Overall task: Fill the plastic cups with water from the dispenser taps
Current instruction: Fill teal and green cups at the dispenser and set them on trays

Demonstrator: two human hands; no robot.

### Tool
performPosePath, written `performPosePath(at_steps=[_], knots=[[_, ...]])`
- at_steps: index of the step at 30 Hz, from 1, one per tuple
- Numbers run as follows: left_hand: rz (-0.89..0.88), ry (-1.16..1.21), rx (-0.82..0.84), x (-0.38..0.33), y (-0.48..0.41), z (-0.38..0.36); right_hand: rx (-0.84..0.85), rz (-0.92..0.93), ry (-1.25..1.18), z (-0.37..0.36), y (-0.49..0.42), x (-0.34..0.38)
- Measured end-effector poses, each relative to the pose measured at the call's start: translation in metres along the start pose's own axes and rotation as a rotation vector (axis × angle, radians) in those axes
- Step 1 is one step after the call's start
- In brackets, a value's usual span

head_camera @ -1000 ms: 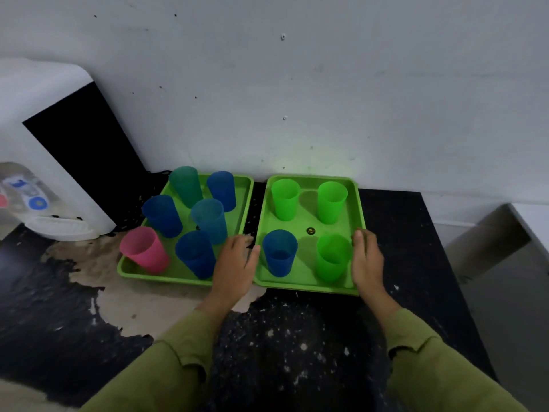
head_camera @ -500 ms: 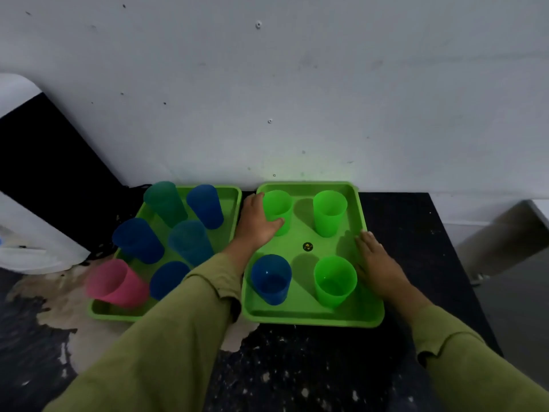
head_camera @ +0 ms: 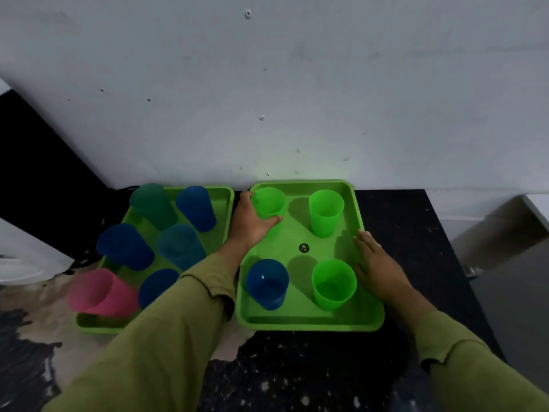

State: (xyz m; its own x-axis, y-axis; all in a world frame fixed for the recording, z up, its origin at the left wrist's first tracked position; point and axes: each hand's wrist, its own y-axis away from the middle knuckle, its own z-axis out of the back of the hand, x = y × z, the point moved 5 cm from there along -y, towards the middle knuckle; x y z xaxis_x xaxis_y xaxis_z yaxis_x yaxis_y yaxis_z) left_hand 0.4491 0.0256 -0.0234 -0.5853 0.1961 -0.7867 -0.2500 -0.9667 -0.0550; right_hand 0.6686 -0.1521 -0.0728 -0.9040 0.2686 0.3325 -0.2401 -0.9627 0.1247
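Two green trays sit side by side against the wall. The right tray (head_camera: 309, 321) holds upright cups: a green cup (head_camera: 269, 202) at its back left, another green cup (head_camera: 325, 212) at the back right, a blue cup (head_camera: 267, 283) at the front left and a green cup (head_camera: 334, 283) at the front right. My left hand (head_camera: 248, 223) wraps around the back-left green cup. My right hand (head_camera: 377, 266) lies flat with straight fingers on the tray's right rim. The left tray (head_camera: 222, 194) carries several upside-down blue and teal cups and a pink cup (head_camera: 98, 292).
A white water dispenser (head_camera: 26, 263) with a black side panel stands at the far left; its taps are out of view. The dark counter (head_camera: 416, 227) has a pale worn patch in front of the left tray. The counter ends at the right, with a gap beyond.
My left hand moved from the tray's front-left edge to the back-left green cup and took hold of it. My right hand stayed on the right rim. The camera shifted right.
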Motion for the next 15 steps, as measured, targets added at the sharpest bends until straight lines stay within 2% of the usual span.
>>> performPosePath(at_steps=[3, 8, 12, 15], knots=[[-0.034, 0.046, -0.013, -0.01, 0.005, 0.016, -0.056, -0.03, -0.093, 0.02, -0.003, 0.005], [-0.091, 0.133, -0.041, -0.029, 0.019, 0.054, -0.282, -0.027, -0.202, 0.069, -0.008, 0.034], [-0.136, 0.181, -0.059, -0.039, 0.034, 0.087, -0.415, 0.061, -0.232, 0.098, -0.005, 0.082], [-0.171, 0.203, -0.072, -0.041, 0.048, 0.111, -0.44, 0.135, -0.3, 0.106, -0.001, 0.129]])
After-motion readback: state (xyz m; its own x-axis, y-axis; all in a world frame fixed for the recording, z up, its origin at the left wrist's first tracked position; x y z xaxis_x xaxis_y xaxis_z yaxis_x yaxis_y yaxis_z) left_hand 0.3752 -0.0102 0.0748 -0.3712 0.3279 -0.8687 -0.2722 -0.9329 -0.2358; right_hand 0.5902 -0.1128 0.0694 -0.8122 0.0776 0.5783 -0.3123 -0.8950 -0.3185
